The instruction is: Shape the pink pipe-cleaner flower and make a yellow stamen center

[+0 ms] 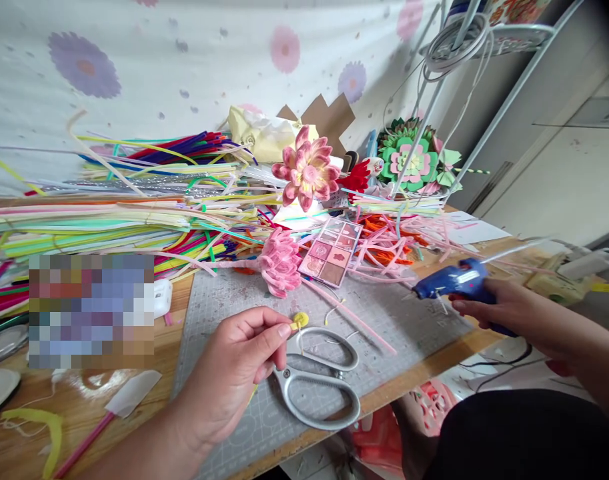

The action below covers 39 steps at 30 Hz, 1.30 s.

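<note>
My left hand (249, 353) pinches a small coiled yellow pipe cleaner (299, 321) between thumb and forefinger, above the grey cutting mat (219, 293). Just beyond it, partly behind my fingers, lie scissors with grey handles (357, 400); their blades are hidden under my hand. My right hand (489, 307) is wrapped around a blue hot glue gun (451, 279) at the mat's right side, its nozzle pointing left, with a clear glue stick (519, 250) sticking out of the back. A pink fuzzy flower (280, 263) with a stem lies on the mat's far edge.
Bundles of coloured pipe cleaners (84, 220) cover the back left. A makeup palette (333, 252) and a pink-yellow flower (308, 170) sit mid-back. Orange and pink pieces (389, 240) are heaped beside them. A power strip (549, 280) is far right, a pink stick (87, 440) front left.
</note>
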Motion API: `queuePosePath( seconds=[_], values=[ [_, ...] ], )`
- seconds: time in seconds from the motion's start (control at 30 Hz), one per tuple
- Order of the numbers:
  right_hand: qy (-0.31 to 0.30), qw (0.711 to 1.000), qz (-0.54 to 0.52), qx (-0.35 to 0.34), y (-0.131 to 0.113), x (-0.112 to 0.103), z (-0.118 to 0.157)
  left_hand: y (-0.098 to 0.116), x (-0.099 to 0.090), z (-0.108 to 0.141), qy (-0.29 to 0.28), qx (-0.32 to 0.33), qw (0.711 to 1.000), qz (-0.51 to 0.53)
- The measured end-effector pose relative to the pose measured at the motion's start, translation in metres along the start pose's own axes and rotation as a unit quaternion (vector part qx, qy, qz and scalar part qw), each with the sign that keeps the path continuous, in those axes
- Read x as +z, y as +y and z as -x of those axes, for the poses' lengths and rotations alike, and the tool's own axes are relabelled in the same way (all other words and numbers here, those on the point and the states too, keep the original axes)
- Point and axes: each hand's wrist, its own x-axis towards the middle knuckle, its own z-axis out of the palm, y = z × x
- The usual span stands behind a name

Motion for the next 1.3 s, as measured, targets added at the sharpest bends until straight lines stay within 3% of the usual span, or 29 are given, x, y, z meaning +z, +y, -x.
queuePosePath(
  seconds=[0.1,0.17,0.27,0.33,0.4,0.47,0.57,0.67,0.77,0.9,1.3],
  values=[
    [-0.049,0.994,0.093,0.033,0.015,-0.005,-0.009,0.000,0.000,0.001,0.001,0.002,1.000,0.002],
    [-0.032,0.988,0.144,0.036,0.013,-0.005,-0.010,0.001,0.000,0.002,0.001,0.002,1.000,0.000],
    [0.088,0.976,0.198,0.004,-0.010,0.006,-0.001,0.000,0.002,0.003,-0.010,0.003,1.000,-0.011],
    [0.190,0.958,0.177,-0.123,-0.039,0.027,0.014,-0.002,0.003,0.004,-0.019,0.007,0.999,-0.025],
    [0.117,0.956,0.076,-0.259,-0.072,0.057,0.030,-0.003,0.004,0.005,-0.018,0.011,0.999,-0.038],
    [-0.019,0.954,-0.016,-0.299,-0.102,0.088,0.042,-0.003,0.005,0.005,-0.013,0.012,0.999,-0.048],
    [-0.132,0.948,-0.169,-0.235,-0.129,0.121,0.046,-0.004,0.004,0.004,-0.012,0.014,0.998,-0.061],
    [-0.186,0.930,-0.286,-0.137,-0.135,0.134,0.041,-0.004,0.003,0.004,-0.013,0.016,0.996,-0.086],
    [-0.214,0.908,-0.351,-0.084,-0.135,0.136,0.037,-0.003,0.003,0.005,-0.018,0.031,0.992,-0.123],
    [-0.209,0.906,-0.365,-0.047,-0.137,0.138,0.034,-0.001,0.002,0.005,-0.023,0.048,0.986,-0.159],
    [-0.213,0.909,-0.350,-0.082,-0.138,0.137,0.032,-0.004,-0.001,0.004,-0.047,0.022,0.990,-0.128]
  ],
)
